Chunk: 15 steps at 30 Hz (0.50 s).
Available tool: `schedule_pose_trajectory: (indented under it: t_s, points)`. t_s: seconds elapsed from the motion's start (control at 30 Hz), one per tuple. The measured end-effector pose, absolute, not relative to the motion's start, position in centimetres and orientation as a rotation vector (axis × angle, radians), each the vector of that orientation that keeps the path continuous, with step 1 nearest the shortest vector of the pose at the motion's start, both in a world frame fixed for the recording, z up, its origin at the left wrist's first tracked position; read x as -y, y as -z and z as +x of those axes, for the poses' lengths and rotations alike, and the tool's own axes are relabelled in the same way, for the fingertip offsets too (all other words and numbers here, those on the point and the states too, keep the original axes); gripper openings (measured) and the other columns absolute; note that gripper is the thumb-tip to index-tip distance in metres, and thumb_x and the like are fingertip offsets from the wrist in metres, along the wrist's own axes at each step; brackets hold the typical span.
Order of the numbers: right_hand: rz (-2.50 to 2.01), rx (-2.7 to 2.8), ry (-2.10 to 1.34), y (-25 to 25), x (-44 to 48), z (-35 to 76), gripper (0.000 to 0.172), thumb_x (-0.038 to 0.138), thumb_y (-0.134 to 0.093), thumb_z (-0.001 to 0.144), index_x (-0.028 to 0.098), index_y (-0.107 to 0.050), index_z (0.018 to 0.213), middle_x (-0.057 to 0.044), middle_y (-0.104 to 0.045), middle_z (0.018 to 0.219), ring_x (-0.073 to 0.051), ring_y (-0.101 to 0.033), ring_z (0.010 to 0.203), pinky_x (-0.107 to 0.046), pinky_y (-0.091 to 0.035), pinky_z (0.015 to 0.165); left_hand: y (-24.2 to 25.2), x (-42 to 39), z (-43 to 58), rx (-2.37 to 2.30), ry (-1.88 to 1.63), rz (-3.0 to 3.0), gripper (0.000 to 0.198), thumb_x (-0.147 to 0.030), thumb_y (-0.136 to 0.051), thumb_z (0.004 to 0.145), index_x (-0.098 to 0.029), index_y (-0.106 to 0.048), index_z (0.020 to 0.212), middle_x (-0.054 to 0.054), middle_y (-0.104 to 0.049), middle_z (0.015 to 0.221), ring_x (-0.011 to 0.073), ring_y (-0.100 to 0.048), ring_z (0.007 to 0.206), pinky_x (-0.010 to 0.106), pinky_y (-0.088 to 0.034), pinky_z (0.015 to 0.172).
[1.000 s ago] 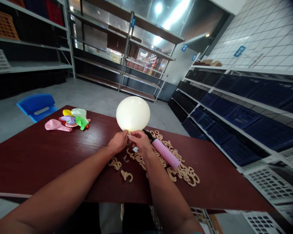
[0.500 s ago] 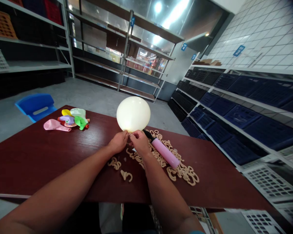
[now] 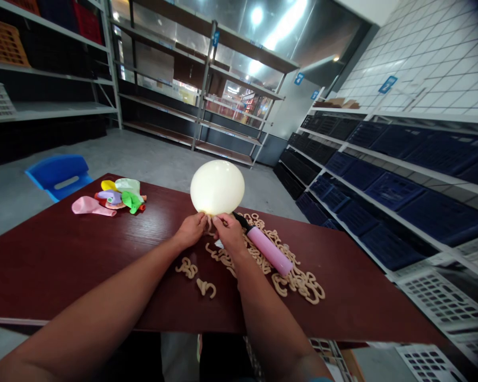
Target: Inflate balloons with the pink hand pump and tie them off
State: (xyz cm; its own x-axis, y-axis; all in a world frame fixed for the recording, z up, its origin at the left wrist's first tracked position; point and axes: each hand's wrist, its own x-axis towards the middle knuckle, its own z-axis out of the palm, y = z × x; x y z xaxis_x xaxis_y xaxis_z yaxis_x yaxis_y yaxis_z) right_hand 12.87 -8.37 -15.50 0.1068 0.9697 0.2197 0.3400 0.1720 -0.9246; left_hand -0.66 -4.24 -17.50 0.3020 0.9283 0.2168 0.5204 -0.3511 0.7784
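- Head view: one inflated pale balloon [image 3: 217,187] is observed upright above the counter [image 3: 59,260], past its middle as seen by the wearer, with its narrow end down between two bare hands.
- Left hand [image 3: 191,230]: fingers are bent and pinching the balloon at its lower end, on the left side.
- Right hand [image 3: 228,232]: fingers curl inward at the right of the same lower end, close to the left fingertips. Whether they grip the balloon cannot be told from this angle.
- Between the hands, a short beige strand [image 3: 210,227] shows just below the balloon; its attachment, if any, cannot be determined.
- Right of the right hand, a pink pump [image 3: 270,250] with a black end lies aslant on a heap of curled beige pieces [image 3: 305,286].
- Nearer the wearer, a small beige cluster [image 3: 187,268] and a single hooked piece [image 3: 207,287] lie apart from the heap, left of the right forearm.
- Far left of the counter: limp balloons [image 3: 131,202] in green, yellow, purple, pink and other colours, bunched together.
- Surroundings: a blue chair [image 3: 59,176] beyond the counter's left far corner; dark crates [image 3: 394,190] on the shelving at right; metal shelves [image 3: 201,95] ahead.
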Motion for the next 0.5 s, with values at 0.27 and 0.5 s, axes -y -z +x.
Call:
schedule_pose_trajectory:
  t_s: [0.27, 0.5]
  points:
    - [-1.258, 1.252, -0.998, 16.30, 7.51, 12.96, 0.024, 0.038, -0.063, 0.066, 0.018, -0.064, 0.080, 0.004, -0.057, 0.057, -0.009, -0.049, 0.043, -0.021, -0.038, 0.042, 17.36, 4.59, -0.47, -1.236, -0.792, 1.896, 0.031, -0.035, -0.031, 0.086, -0.018, -0.047, 0.066, 0.000, -0.053, 0.060, 0.0118, -0.047, 0.054, 0.024, -0.034, 0.056]
    - [-1.374, 1.411, -0.777, 16.35, 7.98, 12.61, 0.020, 0.037, -0.051, 0.076, 0.019, -0.059, 0.078, 0.003, -0.056, 0.055, -0.012, -0.054, 0.052, -0.025, -0.043, 0.053, 17.68, 4.32, -0.50, -1.281, -0.840, 1.962, 0.029, -0.033, -0.032, 0.085, -0.018, -0.048, 0.066, 0.002, -0.054, 0.064, 0.0130, -0.049, 0.058, 0.025, -0.035, 0.059]
